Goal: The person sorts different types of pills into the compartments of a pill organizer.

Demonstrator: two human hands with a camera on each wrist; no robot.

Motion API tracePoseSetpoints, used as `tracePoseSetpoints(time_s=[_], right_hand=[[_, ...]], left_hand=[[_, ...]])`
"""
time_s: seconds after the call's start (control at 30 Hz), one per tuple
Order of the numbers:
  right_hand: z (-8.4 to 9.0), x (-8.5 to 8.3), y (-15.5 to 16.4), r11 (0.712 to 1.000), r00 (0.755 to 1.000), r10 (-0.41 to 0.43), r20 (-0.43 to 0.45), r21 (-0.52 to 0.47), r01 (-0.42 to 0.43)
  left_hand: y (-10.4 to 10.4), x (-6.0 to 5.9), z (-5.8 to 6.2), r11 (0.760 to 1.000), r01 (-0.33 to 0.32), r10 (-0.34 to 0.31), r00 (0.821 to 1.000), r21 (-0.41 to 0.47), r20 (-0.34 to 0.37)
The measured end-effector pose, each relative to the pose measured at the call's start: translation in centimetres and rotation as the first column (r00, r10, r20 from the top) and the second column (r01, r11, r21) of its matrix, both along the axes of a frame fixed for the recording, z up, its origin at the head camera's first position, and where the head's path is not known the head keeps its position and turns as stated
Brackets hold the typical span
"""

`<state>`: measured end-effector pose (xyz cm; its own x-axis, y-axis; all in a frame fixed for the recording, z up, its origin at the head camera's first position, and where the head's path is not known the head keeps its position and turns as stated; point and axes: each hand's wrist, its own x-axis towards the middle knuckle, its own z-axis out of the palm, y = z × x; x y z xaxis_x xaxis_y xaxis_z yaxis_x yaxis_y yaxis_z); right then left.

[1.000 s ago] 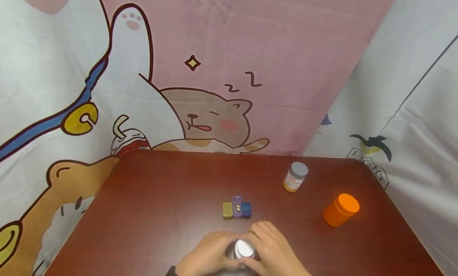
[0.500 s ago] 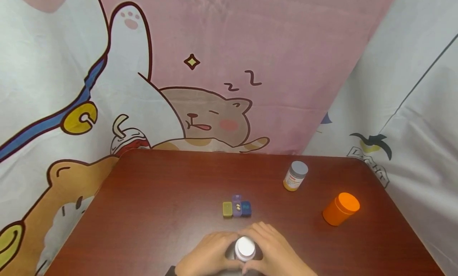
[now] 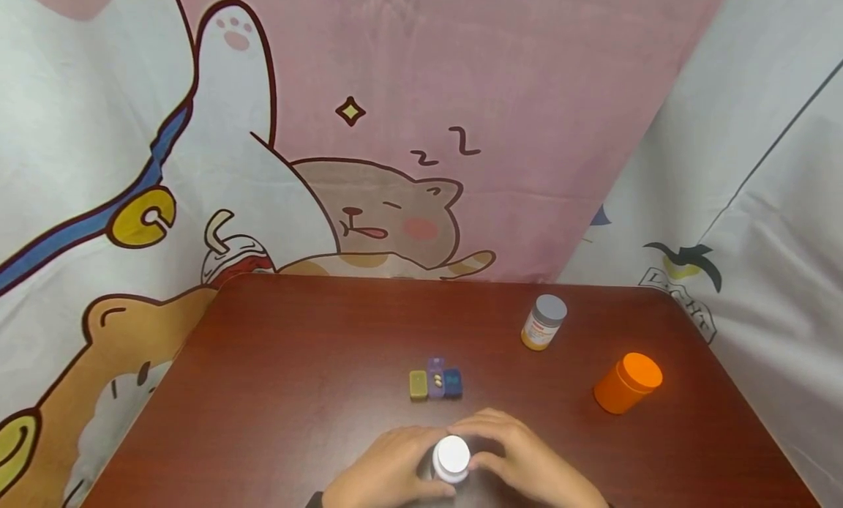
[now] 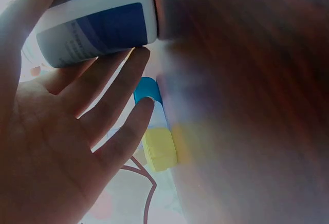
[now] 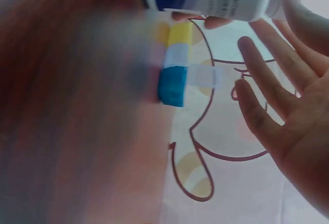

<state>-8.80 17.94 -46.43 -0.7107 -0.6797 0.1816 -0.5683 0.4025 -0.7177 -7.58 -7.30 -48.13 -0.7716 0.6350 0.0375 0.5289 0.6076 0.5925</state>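
Both hands are down at the near edge of the table (image 3: 276, 361), wrapped around a small bottle (image 3: 451, 458) with a white cap. The left hand (image 3: 382, 470) has it from the left side: in the left wrist view the thumb and fingers (image 4: 110, 82) lie along the blue-and-white label, only loosely curved, so it's more cradling than squeezing. The right hand (image 3: 527, 468) sits on the other side, with fingertips up by the cap end. From the right wrist view its fingers (image 5: 262, 75) look spread and mostly straight, touching the bottle near the top rather than clamping it.

The bottle stands upright on the table between the two palms.

Just past the hands sits a little pill box (image 3: 435, 384) with yellow, purple and blue sections, the middle one open with a couple of pills in it. Further right is a bottle with a grey cap (image 3: 543, 323), and well apart from that an orange jar (image 3: 627, 383). Cartoon cat curtain (image 3: 382, 215) behind everything.
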Motion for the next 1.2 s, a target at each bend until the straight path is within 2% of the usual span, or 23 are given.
tracePoseSetpoints(time_s=[0.07,0.13,0.27,0.33,0.4,0.5,0.57,0.67,0.77,0.9,1.07,1.2], right_hand=[[-0.2,-0.1,-0.1,1.0,0.999,0.003,-0.032,-0.024,-0.003],[-0.3,0.0,-0.3,0.999,1.0,0.001,-0.024,-0.036,-0.002],[-0.2,0.4,-0.7,0.999,0.999,-0.011,0.053,-0.029,0.012],[-0.2,0.7,-0.9,0.999,0.998,-0.012,0.055,-0.029,0.014],[-0.3,0.9,-1.2,0.999,1.0,-0.009,-0.002,-0.035,0.009],[-0.6,1.1,-1.6,0.999,0.985,-0.014,-0.174,-0.052,0.005],[-0.8,1.1,-1.9,0.998,0.957,-0.032,-0.289,-0.064,0.014],[-1.0,1.1,-2.4,0.996,0.9,-0.082,-0.427,-0.069,0.058],[-1.1,1.1,-3.0,0.991,0.822,-0.135,-0.553,-0.056,0.125],[-1.2,1.1,-3.5,0.981,0.73,-0.166,-0.663,-0.036,0.191],[-1.2,1.5,-3.9,0.967,0.685,-0.184,-0.705,-0.004,0.255],[-1.3,1.8,-4.3,0.957,0.648,-0.214,-0.731,-0.025,0.288]], left_hand=[[0.0,0.0,0.0,1.0,-0.001,0.001,1.0,-0.003,-0.017],[0.0,0.0,-0.1,1.0,0.003,-0.003,0.999,-0.009,-0.045],[0.0,-0.1,-0.2,1.0,0.01,-0.011,0.997,-0.019,-0.082],[0.0,-0.1,-0.3,1.0,0.011,-0.012,0.997,-0.017,-0.078],[0.1,-0.1,-0.3,1.0,0.012,-0.013,0.997,-0.01,-0.078],[0.1,-0.1,-0.4,1.0,0.013,-0.013,0.996,0.009,-0.083],[0.2,-0.1,-0.4,1.0,0.012,-0.011,0.997,0.02,-0.082],[0.2,-0.1,-0.3,1.0,0.003,-0.001,0.998,0.027,-0.056],[0.3,0.0,-0.3,1.0,-0.016,0.016,0.999,0.016,-0.037],[0.5,0.1,-0.3,0.999,-0.034,0.034,0.997,-0.011,-0.062],[0.7,0.2,-0.3,0.997,-0.056,0.051,0.993,-0.046,-0.108],[0.9,0.3,-0.2,0.994,-0.08,0.069,0.989,-0.08,-0.13]])
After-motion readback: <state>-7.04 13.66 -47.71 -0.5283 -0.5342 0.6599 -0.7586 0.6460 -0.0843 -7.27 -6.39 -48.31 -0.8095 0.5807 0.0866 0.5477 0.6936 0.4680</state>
